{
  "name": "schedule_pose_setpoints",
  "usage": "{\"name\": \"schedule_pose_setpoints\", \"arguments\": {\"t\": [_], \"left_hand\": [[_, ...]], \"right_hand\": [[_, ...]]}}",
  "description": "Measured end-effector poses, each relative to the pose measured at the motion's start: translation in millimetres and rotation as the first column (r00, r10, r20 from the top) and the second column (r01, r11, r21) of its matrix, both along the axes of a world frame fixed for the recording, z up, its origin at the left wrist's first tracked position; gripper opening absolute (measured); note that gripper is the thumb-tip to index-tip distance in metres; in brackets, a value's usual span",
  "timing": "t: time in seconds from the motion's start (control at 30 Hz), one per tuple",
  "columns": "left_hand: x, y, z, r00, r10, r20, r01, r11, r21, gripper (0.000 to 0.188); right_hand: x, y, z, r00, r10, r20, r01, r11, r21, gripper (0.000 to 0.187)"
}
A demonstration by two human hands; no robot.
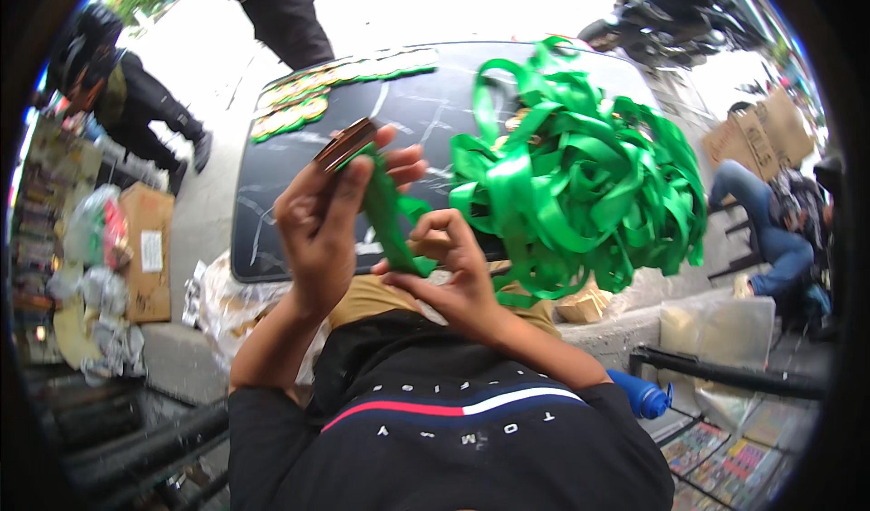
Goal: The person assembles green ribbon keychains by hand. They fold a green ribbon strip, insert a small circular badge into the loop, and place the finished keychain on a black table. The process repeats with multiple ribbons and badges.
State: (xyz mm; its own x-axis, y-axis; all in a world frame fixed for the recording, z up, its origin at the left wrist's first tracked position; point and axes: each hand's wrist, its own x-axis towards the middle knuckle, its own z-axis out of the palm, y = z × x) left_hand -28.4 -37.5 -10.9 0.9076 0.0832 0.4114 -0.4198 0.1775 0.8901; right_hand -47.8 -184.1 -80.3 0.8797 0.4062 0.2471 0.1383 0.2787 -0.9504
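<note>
Raised over the near side of a black table (362, 121), my left hand (317, 212) grips a bronze-coloured medal (346, 145) between thumb and fingers; it may be more than one, stacked. A green ribbon (385, 216) hangs from it. Lower and to the right, my right hand (450, 271) pinches the ribbon's lower part between thumb and fingers. A big tangled heap of green ribbons (580, 176) covers the table's right half, with a few gold-coloured medals partly showing in it. Along the far left edge lie rows of overlapping medals (317, 85).
Plastic wrapping (227, 307) lies by the table's near left side. A cardboard box (147, 253) stands at the left, a blue bottle (642, 393) by my right side. People are around: one walking (136, 103), one seated (770, 230). A motorcycle (680, 22) is parked far right.
</note>
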Motion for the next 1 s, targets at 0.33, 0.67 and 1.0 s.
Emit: {"name": "schedule_pose_setpoints", "arguments": {"t": [0.33,0.67,1.0], "left_hand": [[8.5,31.4,8.5,1.0,0.014,0.011,-0.012,0.988,-0.153,0.034],[35.5,21.7,-20.3,0.755,-0.471,-0.457,0.238,0.845,-0.478,0.038],[11.7,-16.7,-27.8,0.467,-0.732,-0.496,0.31,0.661,-0.684,0.03]], "right_hand": [[-9.2,-20.6,-2.6,0.99,-0.037,0.136,0.068,0.97,-0.233,0.019],[-26.2,-41.0,73.9,0.331,0.096,0.939,0.537,0.799,-0.271,0.042],[-41.2,-43.6,86.7,0.312,0.327,0.892,0.443,0.78,-0.441,0.042]]}}
